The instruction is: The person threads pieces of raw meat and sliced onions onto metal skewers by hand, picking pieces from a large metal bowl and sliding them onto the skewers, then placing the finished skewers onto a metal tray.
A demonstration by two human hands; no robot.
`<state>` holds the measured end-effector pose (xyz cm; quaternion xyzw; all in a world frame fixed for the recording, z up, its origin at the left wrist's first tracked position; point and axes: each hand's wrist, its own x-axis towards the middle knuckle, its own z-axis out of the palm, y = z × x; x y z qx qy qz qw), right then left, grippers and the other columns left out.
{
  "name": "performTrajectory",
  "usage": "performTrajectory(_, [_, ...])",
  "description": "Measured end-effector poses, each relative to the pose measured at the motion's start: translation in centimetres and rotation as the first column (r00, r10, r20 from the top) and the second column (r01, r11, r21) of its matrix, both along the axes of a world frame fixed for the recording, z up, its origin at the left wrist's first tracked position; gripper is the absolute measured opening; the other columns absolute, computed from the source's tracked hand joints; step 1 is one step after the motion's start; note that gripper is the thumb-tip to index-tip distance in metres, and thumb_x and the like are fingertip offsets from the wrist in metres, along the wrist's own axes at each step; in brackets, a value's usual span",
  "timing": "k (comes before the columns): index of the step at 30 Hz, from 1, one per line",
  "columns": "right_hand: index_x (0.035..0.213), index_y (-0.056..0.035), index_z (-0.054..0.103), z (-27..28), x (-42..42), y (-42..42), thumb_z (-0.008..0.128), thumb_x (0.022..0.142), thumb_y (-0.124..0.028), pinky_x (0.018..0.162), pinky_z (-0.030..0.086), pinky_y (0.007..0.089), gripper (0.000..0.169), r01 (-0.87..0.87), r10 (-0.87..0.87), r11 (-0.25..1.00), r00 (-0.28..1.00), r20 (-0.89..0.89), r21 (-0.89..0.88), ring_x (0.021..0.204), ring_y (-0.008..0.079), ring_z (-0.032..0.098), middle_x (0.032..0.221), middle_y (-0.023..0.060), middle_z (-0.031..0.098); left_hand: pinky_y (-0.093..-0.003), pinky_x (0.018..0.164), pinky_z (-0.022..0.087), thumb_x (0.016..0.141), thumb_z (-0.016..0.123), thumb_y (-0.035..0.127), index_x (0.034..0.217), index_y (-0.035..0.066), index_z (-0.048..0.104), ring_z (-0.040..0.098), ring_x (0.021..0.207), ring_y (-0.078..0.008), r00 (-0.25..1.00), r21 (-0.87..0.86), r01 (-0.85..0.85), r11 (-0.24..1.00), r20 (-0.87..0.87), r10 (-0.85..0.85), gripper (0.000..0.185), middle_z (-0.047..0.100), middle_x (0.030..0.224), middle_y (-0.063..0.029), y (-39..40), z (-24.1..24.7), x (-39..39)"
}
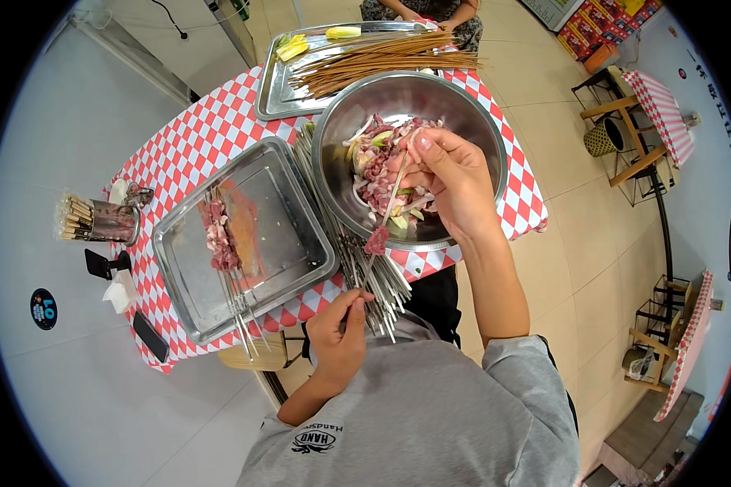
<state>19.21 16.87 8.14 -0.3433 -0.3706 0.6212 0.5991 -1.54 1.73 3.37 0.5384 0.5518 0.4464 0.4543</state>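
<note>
My left hand (341, 341) grips the lower end of a metal skewer (393, 198), which slants up to the right. One piece of raw meat (376, 241) is threaded on it. At the skewer's upper end, my right hand (448, 176) pinches a pale piece of meat or fat over a steel bowl (487, 122). Sliced raw meat (381, 164) with onion and green pieces lies in the bowl. Bare metal skewers (365, 286) are heaped beside the bowl, left of it. Several loaded meat skewers (221, 237) rest in a metal tray (286, 201).
Behind the bowl, another metal tray (269, 91) holds brown sticks (365, 61) and yellow leaves (292, 47). A cup of wrapped sticks (116, 222), tissues (120, 292) and a dark phone (150, 336) are at the left edge of the checked tablecloth (183, 134). Another person (426, 9) sits beyond.
</note>
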Motion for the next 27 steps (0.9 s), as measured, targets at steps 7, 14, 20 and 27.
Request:
performTrajectory(7, [0.104,0.0015,0.067,0.3,0.2,0.4,0.057,0.104,-0.018,0.071,0.058,0.025,0.022,0.009,-0.01,1.0,0.997,0.072,0.014,0.079,0.0153,0.071,0.089,0.0121,0.073,-0.0216,0.048,0.028,0.097,0.06,0.001,0.102,-0.004,0.072,0.038,0.053,-0.0017,0.999,-0.002,0.009,1.0,-0.036,-0.009,0.013,0.049,0.062,0.0035,0.0,0.8,-0.4])
performTrajectory(14, [0.101,0.0018,0.068,0.8,0.2,0.3,0.06,0.103,-0.022,0.069,0.054,0.0242,0.025,-0.062,0.06,0.998,0.981,0.185,0.004,0.077,0.0137,0.07,0.088,0.0103,0.073,-0.0221,0.049,0.029,0.098,0.061,0.001,0.104,-0.004,0.072,0.038,0.054,-0.0019,0.999,0.014,-0.01,1.0,-0.051,0.01,0.014,0.05,0.063,0.0025,-0.1,0.3,-0.7])
performTrajectory(20, [0.1,0.0023,0.069,1.0,-0.4,0.1,0.06,0.103,-0.023,0.068,0.054,0.0237,0.027,-0.081,0.072,0.997,0.957,0.28,0.02,0.076,0.011,0.068,0.086,0.0089,0.073,-0.0218,0.049,0.029,0.097,0.061,0.001,0.105,-0.004,0.072,0.038,0.055,-0.0017,0.995,0.077,-0.013,0.997,-0.098,0.021,0.014,0.052,0.064,0.0028,-0.1,-0.3,-1.0])
performTrajectory(27, [0.099,0.0037,0.069,0.8,-1.0,-0.3,0.058,0.103,-0.021,0.064,0.054,0.023,0.028,-0.09,0.093,0.996,0.966,0.241,-0.024,0.07,0.0102,0.066,0.083,0.0096,0.072,-0.0216,0.05,0.029,0.098,0.062,0.003,0.105,-0.004,0.072,0.038,0.055,-0.0018,0.993,-0.004,-0.016,1.0,-0.118,0.016,0.014,0.05,0.064,0.003,-0.6,0.5,-1.1])
